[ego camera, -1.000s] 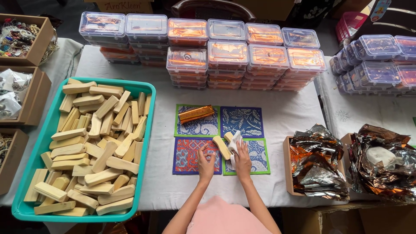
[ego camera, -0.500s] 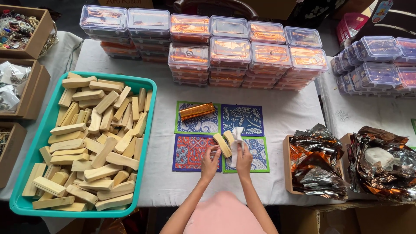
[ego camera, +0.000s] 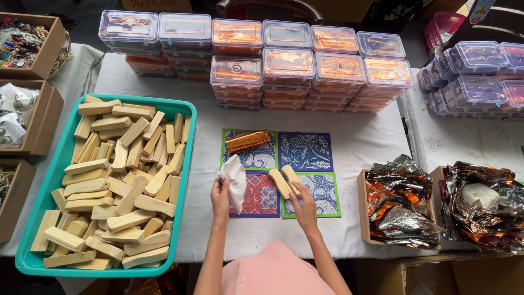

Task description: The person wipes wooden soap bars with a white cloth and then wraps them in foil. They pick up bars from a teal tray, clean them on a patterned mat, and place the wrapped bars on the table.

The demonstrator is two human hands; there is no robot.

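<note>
My left hand (ego camera: 220, 192) holds a crumpled white cloth (ego camera: 234, 180) above the left edge of the patterned mats. My right hand (ego camera: 303, 203) rests on two pale wooden pieces (ego camera: 285, 180) lying on the lower right blue mat (ego camera: 316, 194). A bar wrapped in copper foil (ego camera: 248, 141) lies on the upper left mat. The red and blue mat (ego camera: 262, 198) lies between my hands.
A teal tray (ego camera: 57, 169) piled with pale wooden pieces fills the left side. Stacks of clear lidded boxes (ego camera: 289, 65) line the back. Two cardboard boxes of crumpled foil sheets (ego camera: 404, 202) stand at the right. Boxes of trinkets (ego camera: 24, 41) sit far left.
My left hand has taken the white cloth away to the left, off the wooden pieces. My right hand stays on the two wooden pieces.
</note>
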